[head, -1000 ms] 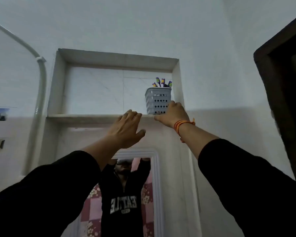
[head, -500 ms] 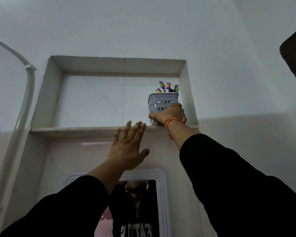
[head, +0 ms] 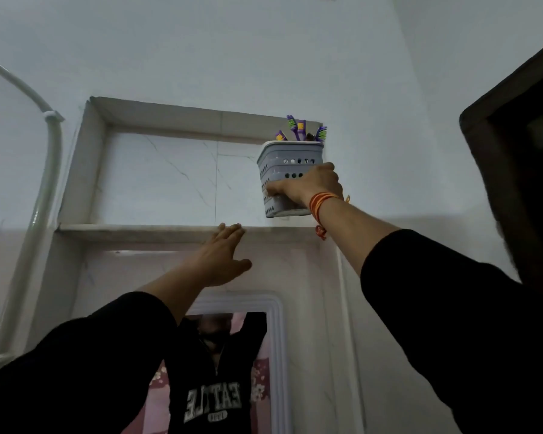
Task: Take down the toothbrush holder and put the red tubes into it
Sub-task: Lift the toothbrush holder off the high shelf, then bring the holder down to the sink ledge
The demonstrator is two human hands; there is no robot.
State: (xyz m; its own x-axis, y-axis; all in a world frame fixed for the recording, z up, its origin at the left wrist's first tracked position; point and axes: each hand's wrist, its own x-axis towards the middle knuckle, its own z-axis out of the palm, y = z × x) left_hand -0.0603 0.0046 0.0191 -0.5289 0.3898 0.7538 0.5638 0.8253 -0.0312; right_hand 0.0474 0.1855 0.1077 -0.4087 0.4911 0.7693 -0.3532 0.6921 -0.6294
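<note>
Change: half a second ago the toothbrush holder (head: 290,177) stood on the shelf (head: 157,230); it now hangs clear above the ledge at the right end of the wall niche (head: 157,177), lifted off.
Meaning for task: the taking-down looks under way; the holder has yet to come down and no red tubes are in view, so the filling step is likely some way off.
Right hand (head: 308,186): closed around the holder's lower body, fingers wrapped across its perforated front; an orange thread band sits at the wrist.
Left hand (head: 220,258): empty, fingers spread wide, fingertips at the shelf's front edge.
Holder contents: toothbrushes (head: 300,130) stand upright, heads above the rim.
Edges: the holder is near the niche's right wall and not far under its top lip.
Open room: free space lies forward and down, past the ledge; the mirror frame (head: 275,311) sits below, and a dark door frame (head: 496,170) stands well apart to the right.
</note>
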